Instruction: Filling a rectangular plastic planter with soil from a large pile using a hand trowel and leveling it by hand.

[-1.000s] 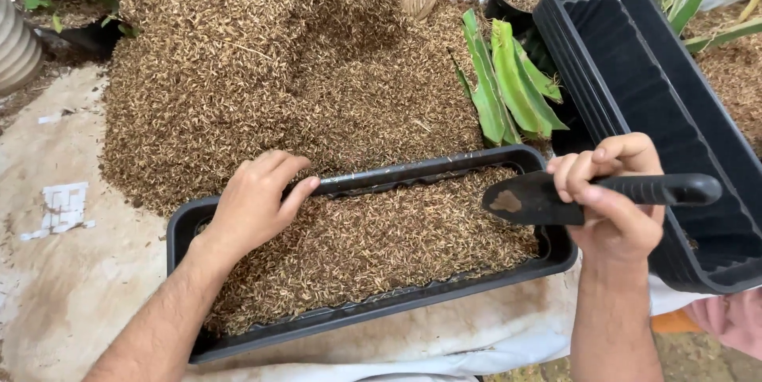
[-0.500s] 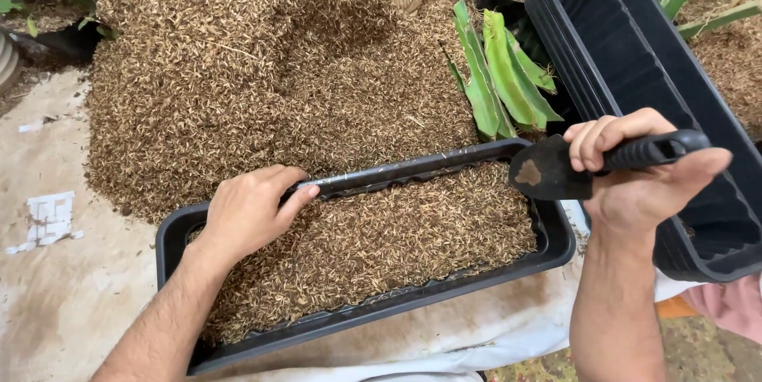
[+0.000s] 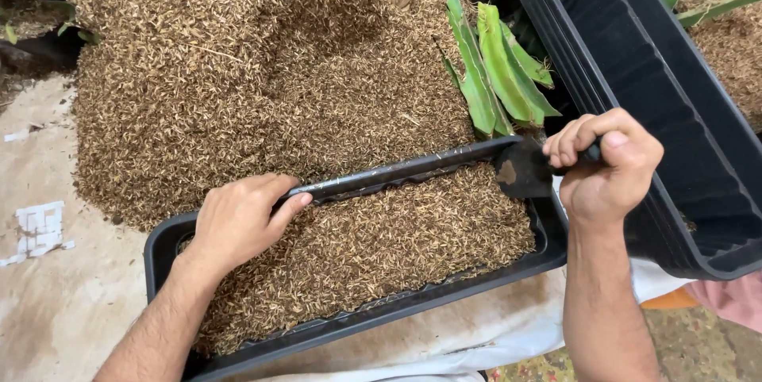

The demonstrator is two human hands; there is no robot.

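A long black planter tray [image 3: 357,326] is lying slantwise on a pale sheet, its right end sitting higher in the head view than its left, and it is holding a level bed of dry brown husks [image 3: 381,247] nearly up to its rim. A small black trowel [image 3: 522,169] is hanging over the tray's far right corner, its blade facing the camera with a brown smear on it and its handle mostly hidden inside a fist. The tray's far rim is sitting against a big heap of the same husks.
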